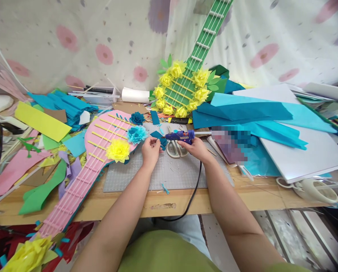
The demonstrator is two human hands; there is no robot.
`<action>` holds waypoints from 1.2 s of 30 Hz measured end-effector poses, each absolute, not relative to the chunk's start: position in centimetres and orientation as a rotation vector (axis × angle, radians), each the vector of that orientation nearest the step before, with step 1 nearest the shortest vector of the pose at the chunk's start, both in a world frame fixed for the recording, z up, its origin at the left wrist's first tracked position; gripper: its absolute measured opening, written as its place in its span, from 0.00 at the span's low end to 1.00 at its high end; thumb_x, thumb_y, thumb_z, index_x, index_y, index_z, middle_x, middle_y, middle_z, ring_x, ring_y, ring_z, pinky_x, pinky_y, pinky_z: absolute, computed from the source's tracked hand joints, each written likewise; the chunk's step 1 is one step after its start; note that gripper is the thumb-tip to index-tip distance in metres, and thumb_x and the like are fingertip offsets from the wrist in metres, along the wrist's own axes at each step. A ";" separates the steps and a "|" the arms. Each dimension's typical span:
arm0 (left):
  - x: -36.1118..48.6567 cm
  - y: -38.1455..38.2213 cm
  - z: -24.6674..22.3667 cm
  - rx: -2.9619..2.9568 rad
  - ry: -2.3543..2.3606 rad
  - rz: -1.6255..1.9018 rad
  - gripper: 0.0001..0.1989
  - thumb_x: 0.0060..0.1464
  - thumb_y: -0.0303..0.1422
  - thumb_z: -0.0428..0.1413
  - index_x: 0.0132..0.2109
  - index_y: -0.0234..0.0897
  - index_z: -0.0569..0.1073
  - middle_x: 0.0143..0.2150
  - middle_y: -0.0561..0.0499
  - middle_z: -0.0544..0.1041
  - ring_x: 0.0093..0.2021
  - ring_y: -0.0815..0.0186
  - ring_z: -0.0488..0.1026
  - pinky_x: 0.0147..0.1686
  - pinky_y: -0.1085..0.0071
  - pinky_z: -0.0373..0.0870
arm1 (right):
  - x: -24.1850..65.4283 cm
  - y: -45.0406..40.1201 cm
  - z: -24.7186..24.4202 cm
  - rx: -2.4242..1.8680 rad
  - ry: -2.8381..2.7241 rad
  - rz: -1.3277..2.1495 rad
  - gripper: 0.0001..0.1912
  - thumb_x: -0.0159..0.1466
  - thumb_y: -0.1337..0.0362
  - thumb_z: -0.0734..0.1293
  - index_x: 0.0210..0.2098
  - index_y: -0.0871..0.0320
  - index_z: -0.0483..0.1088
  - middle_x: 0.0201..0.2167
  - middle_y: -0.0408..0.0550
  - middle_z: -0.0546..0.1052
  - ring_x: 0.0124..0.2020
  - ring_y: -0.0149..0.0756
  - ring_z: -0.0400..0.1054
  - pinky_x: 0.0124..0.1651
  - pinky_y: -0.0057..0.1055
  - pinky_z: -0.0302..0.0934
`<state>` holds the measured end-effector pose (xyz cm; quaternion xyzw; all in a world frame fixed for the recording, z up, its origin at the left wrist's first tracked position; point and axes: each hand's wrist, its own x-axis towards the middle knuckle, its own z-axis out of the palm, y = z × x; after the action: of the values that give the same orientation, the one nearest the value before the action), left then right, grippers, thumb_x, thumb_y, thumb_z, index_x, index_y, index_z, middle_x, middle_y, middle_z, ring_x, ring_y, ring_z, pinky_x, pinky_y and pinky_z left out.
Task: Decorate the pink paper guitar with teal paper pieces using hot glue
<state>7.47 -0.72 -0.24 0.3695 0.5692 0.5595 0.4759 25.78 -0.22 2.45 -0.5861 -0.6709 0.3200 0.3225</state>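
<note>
My right hand (197, 148) is wrapped round a purple hot glue gun (182, 136), its nozzle pointing left. A white glue stick juts from its back, and a black cord runs down from the grip. My left hand (151, 152) pinches a small dark teal paper piece (160, 138), close to the nozzle. Whether nozzle and paper touch, I cannot tell. Scissors (174, 150) with pale handles lie under the glue gun on a grey cutting mat (123, 175). Left of my left hand is a pink paper guitar (96, 132) with yellow and blue paper flowers.
A green paper guitar (202, 45) leans at the back, ringed with yellow flowers. Blue crepe paper (242, 113) and white board (313, 151) cover the right side. A white cup (313, 190) lies near the front edge. Coloured scraps (41, 121) crowd the left.
</note>
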 end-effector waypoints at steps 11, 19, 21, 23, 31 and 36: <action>7.7 -0.7 -0.7 0.902 1.357 1.483 0.05 0.46 0.29 0.56 0.31 0.36 0.66 0.22 0.58 0.69 0.16 0.73 0.66 0.17 0.75 0.68 | 25.7 -0.1 2.2 -1.491 -1.738 0.834 0.22 0.54 0.47 0.67 0.39 0.57 0.73 0.34 0.47 0.78 0.38 0.40 0.71 0.41 0.34 0.63; 7.8 -0.9 -0.5 0.926 1.337 1.508 0.04 0.46 0.29 0.56 0.31 0.36 0.67 0.23 0.57 0.70 0.17 0.73 0.68 0.18 0.76 0.68 | 26.1 0.0 2.6 -1.337 -1.432 1.040 0.24 0.54 0.42 0.64 0.22 0.58 0.66 0.13 0.39 0.62 0.16 0.25 0.54 0.22 0.25 0.51; 7.8 -1.1 -0.2 0.898 1.306 1.525 0.05 0.45 0.29 0.57 0.31 0.35 0.68 0.24 0.57 0.71 0.17 0.73 0.68 0.18 0.76 0.68 | 26.5 0.4 2.3 -1.368 -1.347 0.971 0.25 0.54 0.41 0.63 0.23 0.59 0.67 0.13 0.39 0.62 0.16 0.25 0.54 0.22 0.26 0.50; 7.9 -1.3 0.2 0.843 1.264 1.537 0.06 0.44 0.28 0.58 0.30 0.35 0.68 0.24 0.57 0.71 0.18 0.73 0.69 0.19 0.77 0.68 | 26.9 1.1 1.7 -1.509 -1.314 0.817 0.26 0.52 0.40 0.64 0.26 0.59 0.69 0.15 0.41 0.66 0.18 0.28 0.59 0.24 0.27 0.54; 8.0 -1.7 3.4 0.606 1.126 1.614 0.06 0.43 0.25 0.58 0.30 0.33 0.67 0.25 0.53 0.75 0.25 0.69 0.76 0.27 0.74 0.73 | 26.4 3.5 0.9 -1.992 -1.582 0.392 0.26 0.56 0.45 0.64 0.40 0.62 0.73 0.37 0.59 0.78 0.41 0.49 0.71 0.41 0.37 0.61; 6.6 -1.5 6.2 0.413 1.080 1.581 0.05 0.47 0.21 0.56 0.29 0.32 0.67 0.25 0.51 0.75 0.28 0.70 0.76 0.35 0.71 0.73 | 26.5 2.9 1.5 -1.974 -1.684 0.322 0.24 0.56 0.45 0.64 0.39 0.60 0.70 0.37 0.57 0.76 0.41 0.47 0.70 0.42 0.36 0.60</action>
<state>6.55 -1.50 6.21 0.1749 0.4579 0.6700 0.5575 26.53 2.92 1.45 -0.7289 -0.6219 0.1191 0.2605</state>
